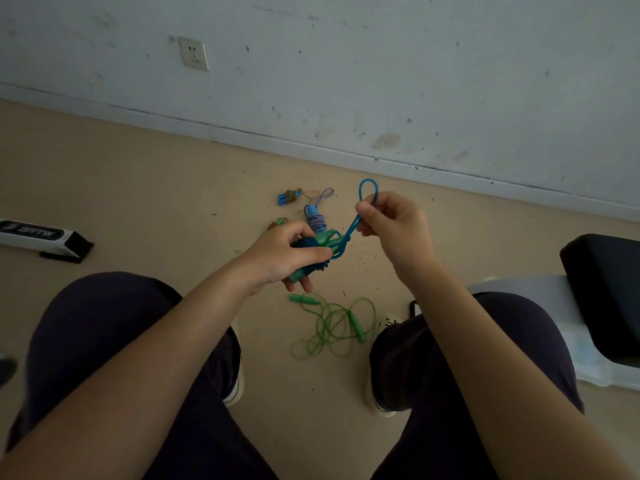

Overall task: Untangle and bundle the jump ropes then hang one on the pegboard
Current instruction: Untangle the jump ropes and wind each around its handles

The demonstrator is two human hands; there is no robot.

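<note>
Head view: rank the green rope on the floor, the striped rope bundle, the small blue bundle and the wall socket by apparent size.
1. Green rope, loosely spread.
2. Striped rope bundle, partly hidden by the left hand.
3. Wall socket and small blue bundle: similar, and the socket is farther, so unranked.

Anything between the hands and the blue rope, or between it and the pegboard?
Nothing between them: left hand grips the blue rope bundle, right hand pinches its loop. No pegboard shows in this view, so the path to it can't be judged.

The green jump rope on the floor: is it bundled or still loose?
Loose. The green jump rope lies in sprawling, overlapping loops on the floor, both handles apart and nothing wrapped around it.
</note>
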